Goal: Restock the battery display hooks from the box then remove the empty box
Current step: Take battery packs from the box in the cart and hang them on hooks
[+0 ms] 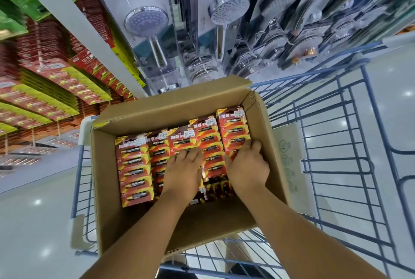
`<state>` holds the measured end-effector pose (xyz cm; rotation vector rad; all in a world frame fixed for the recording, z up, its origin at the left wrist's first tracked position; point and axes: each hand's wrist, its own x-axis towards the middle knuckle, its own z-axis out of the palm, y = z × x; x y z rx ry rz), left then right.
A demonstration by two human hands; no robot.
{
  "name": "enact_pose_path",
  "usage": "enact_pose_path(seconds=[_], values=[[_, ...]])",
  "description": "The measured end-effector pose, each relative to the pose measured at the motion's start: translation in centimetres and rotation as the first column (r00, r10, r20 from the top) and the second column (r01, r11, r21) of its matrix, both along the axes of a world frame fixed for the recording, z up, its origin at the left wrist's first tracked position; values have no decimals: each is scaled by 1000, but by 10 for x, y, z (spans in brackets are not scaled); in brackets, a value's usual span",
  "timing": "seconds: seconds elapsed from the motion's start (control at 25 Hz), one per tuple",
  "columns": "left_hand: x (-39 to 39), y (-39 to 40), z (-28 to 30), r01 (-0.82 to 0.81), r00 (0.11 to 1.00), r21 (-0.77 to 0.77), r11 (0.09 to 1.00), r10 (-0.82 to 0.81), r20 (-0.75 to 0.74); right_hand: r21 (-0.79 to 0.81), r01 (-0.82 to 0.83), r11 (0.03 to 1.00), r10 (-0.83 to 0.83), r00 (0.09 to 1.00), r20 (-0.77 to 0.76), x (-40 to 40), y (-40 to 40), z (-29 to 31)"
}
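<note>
Battery packs [134,167] are reached for in a box [107,189] set in a cart [336,144]; left hand [183,169] and right hand [248,164], fingers curled, are clamped on packs.

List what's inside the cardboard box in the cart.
The cardboard box holds rows of red battery packs, with both hands, left and right, resting on them. A bare strip of box floor shows nearest the person. Anything under the packs is hidden.
</note>
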<state>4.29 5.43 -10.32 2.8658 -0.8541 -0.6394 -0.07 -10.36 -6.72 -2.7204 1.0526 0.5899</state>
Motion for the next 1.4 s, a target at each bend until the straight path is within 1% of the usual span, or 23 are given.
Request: enact_pose_path(seconds=[0.04,0.12,0.2,0.36,0.44,0.56,0.68,0.8,0.88,0.92,0.96,1.0,1.04,1.08,1.12,1.16,1.24,1.28,1.32,1.36,1.4], values=[[0,-3,1,2,1000,5,1000,-2,7,-5,-8,1000,8,1000,-5,0,0,0],[2,-17,3,-52,998,3,999,52,20,-7,-11,1000,11,1000,-7,1,0,1],[0,-32,4,-83,996,47,995,82,20,6,-5,1000,5,1000,-4,2,-1,4],[-5,-42,-1,-16,1000,175,984,13,20,48,22,999,-22,1000,5,1,-2,7],[-5,-43,-6,17,998,190,982,-27,49,60,32,998,-32,999,-1,0,-2,8],[-6,-41,-7,77,996,181,980,-84,33,85,61,995,-62,998,12,-5,-1,11],[-16,-31,-2,101,994,130,986,-105,22,105,87,991,-94,993,67,-15,1,17],[-32,-24,6,111,993,65,992,-112,22,24,38,999,-40,997,68,-25,3,20],[-38,-19,9,40,999,1,999,-40,5,-19,10,1000,-9,999,43,-29,5,21],[-40,-15,11,-10,1000,-52,999,10,-3,-4,13,1000,-13,999,29,-30,5,22],[-41,-13,13,-59,998,-117,991,58,-10,42,29,999,-30,999,25,-31,5,20],[-43,-11,16,-114,993,-190,975,112,-25,124,74,990,-79,996,36,-31,5,19],[-46,-10,17,-187,982,-258,948,178,-59,241,148,959,-166,985,54,-30,5,18],[-48,-11,20,-289,956,-318,903,256,-142,372,232,899,-275,959,68,-29,3,19],[-50,-14,23,-388,919,-369,845,321,-229,490,298,819,-376,924,66,-27,2,19],[-51,-16,24,-472,875,-404,784,361,-322,573,333,749,-442,895,58,-25,1,21],[-52,-19,29,-625,766,-433,650,405,-499,643,346,683,-487,872,48,-20,-2,21],[-51,-18,32,-700,691,-418,579,402,-601,662,351,662,-503,863,46,-18,-3,20],[-50,-18,37,-791,578,-370,487,396,-714,692,355,628,-525,850,41,-17,-4,19],[-48,-19,42,-877,441,-300,376,382,-812,741,351,572,-555,831,36,-16,-5,17],[-48,-22,46,-934,333,-247,258,378,-864,798,348,492,-603,798,23,-16,-5,16]])
